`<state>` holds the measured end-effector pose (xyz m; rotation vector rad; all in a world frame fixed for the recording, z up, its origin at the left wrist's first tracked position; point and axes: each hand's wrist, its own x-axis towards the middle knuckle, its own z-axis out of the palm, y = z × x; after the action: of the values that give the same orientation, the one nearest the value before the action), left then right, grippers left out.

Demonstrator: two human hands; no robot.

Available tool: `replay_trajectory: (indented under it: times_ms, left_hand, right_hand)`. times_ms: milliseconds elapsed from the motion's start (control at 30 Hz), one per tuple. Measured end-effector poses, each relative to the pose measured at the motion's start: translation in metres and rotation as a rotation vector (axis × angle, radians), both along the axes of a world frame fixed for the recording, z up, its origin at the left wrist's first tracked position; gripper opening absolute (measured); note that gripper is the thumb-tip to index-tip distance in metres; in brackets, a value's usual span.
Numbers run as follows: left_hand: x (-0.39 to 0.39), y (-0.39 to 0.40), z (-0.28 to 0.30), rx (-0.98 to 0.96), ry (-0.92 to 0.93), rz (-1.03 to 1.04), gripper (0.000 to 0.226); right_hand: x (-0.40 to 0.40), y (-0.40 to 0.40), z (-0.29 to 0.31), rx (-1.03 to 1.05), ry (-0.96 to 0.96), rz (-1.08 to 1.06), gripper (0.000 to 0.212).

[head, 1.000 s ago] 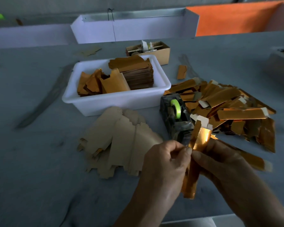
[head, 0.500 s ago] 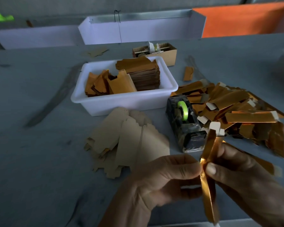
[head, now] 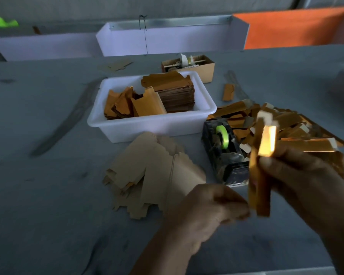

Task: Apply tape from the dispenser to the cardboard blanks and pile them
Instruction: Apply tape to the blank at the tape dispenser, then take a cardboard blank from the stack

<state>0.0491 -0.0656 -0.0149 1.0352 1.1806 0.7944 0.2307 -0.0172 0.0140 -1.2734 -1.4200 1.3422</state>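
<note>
Presently, right hand [head: 298,175]: grips folded gold blank [head: 260,175] upright.
Left hand [head: 211,211]: fingers curled; contact with blank unclear.
Dispenser [head: 224,153]: on table [head: 48,195].

— What differs from a second ago?
— The folded gold-foil cardboard blank [head: 259,175] now sits in the right hand [head: 298,175] alone, lifted toward the heap of taped gold blanks [head: 306,132].
— And the left hand [head: 209,211]?
— It has let go, fingers curled, just beside the blank's lower end.

Grey table [head: 48,195]: tub [head: 147,128], dispenser [head: 224,155], blanks [head: 153,175].
</note>
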Motion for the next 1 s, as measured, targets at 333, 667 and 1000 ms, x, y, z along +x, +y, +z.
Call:
replay_trajectory:
  times_ms: [333,667,1000]
  left_hand:
    - [-0.022,0.010,-0.017,0.197,1.407,0.289,0.054]
    - [-0.054,0.015,-0.003,0.149,0.903,0.587,0.031]
    - [-0.056,0.003,0.030,0.501,1.031,0.645,0.028]
  right_hand:
    - [0.026,0.053,-0.005,0.171,-0.151,-0.626,0.056]
    - [0.008,-0.020,-0.037,0.302,-0.227,-0.423,0.014]
    - [-0.009,-0.040,-0.024,0.156,-0.016,-0.325,0.019]
